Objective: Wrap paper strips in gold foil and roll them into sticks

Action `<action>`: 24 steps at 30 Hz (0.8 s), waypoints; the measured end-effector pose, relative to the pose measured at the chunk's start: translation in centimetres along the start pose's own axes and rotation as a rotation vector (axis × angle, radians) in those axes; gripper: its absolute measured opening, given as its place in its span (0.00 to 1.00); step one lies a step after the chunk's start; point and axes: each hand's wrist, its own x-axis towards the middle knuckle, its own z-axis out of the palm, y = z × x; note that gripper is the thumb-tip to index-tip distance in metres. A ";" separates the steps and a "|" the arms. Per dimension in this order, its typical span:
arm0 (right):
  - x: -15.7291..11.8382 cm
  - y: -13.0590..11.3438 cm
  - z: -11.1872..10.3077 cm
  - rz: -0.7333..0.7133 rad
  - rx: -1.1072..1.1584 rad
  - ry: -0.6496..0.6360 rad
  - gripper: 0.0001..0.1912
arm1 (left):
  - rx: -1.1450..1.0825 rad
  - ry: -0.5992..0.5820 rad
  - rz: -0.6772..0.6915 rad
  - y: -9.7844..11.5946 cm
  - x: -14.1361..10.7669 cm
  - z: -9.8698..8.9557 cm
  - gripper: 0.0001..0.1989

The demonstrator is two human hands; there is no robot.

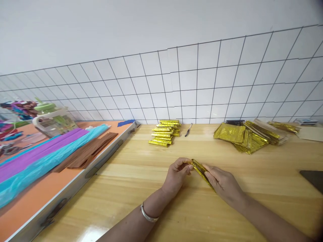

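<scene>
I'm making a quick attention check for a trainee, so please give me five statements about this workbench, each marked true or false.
1. The left hand and right hand both hold one gold foil strip. True.
2. The silver-coloured bangle is on the right wrist. False: the bangle is on the left wrist.
3. The brown paper strips lie on the orange surface. True.
4. The pen lies to the left of the folded gold strips in the picture. False: the pen lies to their right.
5. The green-lidded jug stands among the flat gold foil sheets. False: the jug is at the picture's left, and the sheets are at the right.
</scene>
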 end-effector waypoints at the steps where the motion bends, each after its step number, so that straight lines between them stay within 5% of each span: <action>1: 0.0 0.1 0.1 0.001 -0.009 0.007 0.20 | 0.002 0.002 0.008 -0.1 0.0 0.0 0.13; 24: -0.1 -1.0 0.5 -0.089 -0.326 0.138 0.17 | -0.013 0.038 0.027 0.3 -0.4 0.7 0.14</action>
